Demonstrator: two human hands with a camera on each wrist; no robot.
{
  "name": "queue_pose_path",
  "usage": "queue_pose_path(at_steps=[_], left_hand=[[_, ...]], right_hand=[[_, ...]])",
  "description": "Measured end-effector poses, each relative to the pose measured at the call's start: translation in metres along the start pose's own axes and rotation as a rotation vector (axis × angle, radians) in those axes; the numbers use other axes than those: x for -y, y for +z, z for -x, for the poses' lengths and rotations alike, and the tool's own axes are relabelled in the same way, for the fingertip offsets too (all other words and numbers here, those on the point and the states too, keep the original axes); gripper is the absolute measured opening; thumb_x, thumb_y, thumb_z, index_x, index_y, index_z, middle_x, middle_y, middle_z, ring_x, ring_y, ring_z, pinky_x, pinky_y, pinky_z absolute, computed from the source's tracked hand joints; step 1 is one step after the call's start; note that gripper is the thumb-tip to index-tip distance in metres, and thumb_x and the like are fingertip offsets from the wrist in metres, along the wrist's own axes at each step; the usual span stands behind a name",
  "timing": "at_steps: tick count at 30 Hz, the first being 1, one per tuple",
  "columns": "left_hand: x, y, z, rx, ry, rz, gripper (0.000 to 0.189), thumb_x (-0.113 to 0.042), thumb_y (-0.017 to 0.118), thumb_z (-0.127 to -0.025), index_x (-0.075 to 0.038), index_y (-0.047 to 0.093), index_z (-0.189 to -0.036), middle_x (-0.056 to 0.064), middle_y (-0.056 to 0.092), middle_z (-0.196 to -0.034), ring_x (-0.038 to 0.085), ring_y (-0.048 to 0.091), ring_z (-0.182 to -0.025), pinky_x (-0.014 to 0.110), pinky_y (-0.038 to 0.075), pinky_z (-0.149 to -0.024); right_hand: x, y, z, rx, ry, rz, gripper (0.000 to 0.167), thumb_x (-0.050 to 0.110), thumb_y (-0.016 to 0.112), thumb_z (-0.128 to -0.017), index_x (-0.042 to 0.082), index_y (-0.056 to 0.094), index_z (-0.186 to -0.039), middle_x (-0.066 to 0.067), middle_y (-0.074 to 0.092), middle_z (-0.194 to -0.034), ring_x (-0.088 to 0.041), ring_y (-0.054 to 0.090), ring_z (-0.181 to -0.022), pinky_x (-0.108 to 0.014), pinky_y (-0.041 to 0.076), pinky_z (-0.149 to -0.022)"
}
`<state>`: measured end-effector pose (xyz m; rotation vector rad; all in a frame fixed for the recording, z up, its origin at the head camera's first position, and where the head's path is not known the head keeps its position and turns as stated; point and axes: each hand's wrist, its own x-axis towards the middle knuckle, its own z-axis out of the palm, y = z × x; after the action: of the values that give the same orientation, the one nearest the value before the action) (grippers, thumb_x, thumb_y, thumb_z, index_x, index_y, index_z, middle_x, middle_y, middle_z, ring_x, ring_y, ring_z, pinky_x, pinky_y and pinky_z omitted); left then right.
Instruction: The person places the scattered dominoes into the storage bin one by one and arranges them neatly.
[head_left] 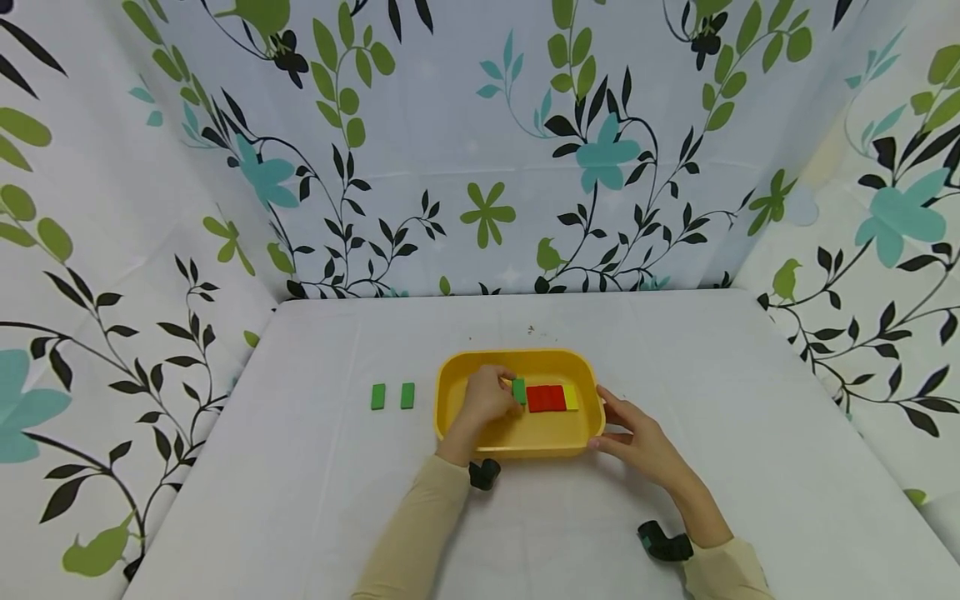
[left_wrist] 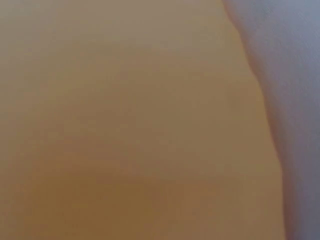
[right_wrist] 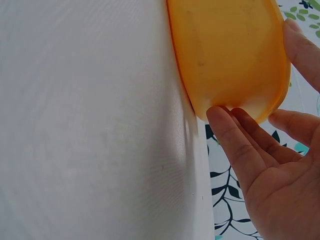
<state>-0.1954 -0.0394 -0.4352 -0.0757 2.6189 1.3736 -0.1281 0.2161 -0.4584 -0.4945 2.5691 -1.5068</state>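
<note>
My left hand (head_left: 489, 395) reaches into the yellow tray (head_left: 525, 442), its fingertips pinching a green block (head_left: 519, 390) by its ends. Right beside that block, in a row, lie red blocks (head_left: 546, 398) and a yellow block (head_left: 571, 397) on the tray floor. My right hand (head_left: 637, 442) rests against the tray's right end, thumb and fairly straight fingers spread along the outer wall. Up close in the right wrist view, the fingertips (right_wrist: 217, 115) touch the orange-looking tray wall (right_wrist: 230, 60). Only a blurred brownish surface and a pale strip fill the left wrist view.
Two more green blocks, one at the far left (head_left: 378, 397) and one nearer the tray (head_left: 407, 396), lie on the white tabletop (head_left: 300, 467). Leaf-patterned cloth (head_left: 487, 167) hangs behind the table and on both sides.
</note>
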Motion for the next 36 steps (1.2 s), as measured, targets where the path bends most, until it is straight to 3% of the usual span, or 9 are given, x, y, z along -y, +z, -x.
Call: queue_pose_path(at_steps=[4, 13, 25, 36], left_hand=[[-0.001, 0.003, -0.001, 0.006, -0.034, -0.035, 0.051, 0.003, 0.085, -0.067, -0.002, 0.068, -0.115, 0.01, 0.066, -0.088, 0.02, 0.056, -0.074, 0.026, 0.048, -0.063], [0.001, 0.006, -0.005, 0.022, -0.03, -0.131, 0.052, 0.0, 0.086, -0.066, -0.001, 0.069, -0.115, 0.018, 0.066, -0.112, 0.027, 0.054, -0.092, 0.036, 0.053, -0.081], [0.0, 0.01, -0.003, 0.034, 0.053, -0.245, 0.054, 0.001, 0.084, -0.067, 0.003, 0.068, -0.118, 0.017, 0.069, -0.117, 0.032, 0.062, -0.106, 0.039, 0.054, -0.09], [0.0, 0.013, -0.004, 0.037, 0.041, -0.271, 0.055, 0.0, 0.082, -0.071, 0.001, 0.066, -0.123, 0.015, 0.067, -0.122, 0.031, 0.06, -0.112, 0.037, 0.053, -0.09]], right_hand=[[-0.001, 0.0, 0.0, 0.0, 0.0, 0.0, 0.083, 0.022, 0.075, -0.084, 0.012, 0.032, -0.153, -0.019, 0.054, -0.135, -0.037, 0.056, -0.123, -0.031, 0.054, -0.09], [0.0, 0.0, 0.0, -0.001, -0.009, 0.011, 0.082, 0.021, 0.075, -0.085, 0.012, 0.031, -0.154, -0.019, 0.054, -0.134, -0.038, 0.056, -0.123, -0.033, 0.053, -0.091], [-0.001, 0.001, 0.001, -0.011, -0.01, 0.025, 0.082, 0.021, 0.075, -0.085, 0.013, 0.031, -0.154, -0.019, 0.054, -0.134, -0.038, 0.056, -0.122, -0.032, 0.054, -0.09], [-0.002, 0.001, -0.001, 0.0, -0.045, 0.015, 0.082, 0.019, 0.075, -0.085, 0.01, 0.031, -0.154, -0.02, 0.053, -0.133, -0.039, 0.056, -0.122, -0.032, 0.054, -0.09]])
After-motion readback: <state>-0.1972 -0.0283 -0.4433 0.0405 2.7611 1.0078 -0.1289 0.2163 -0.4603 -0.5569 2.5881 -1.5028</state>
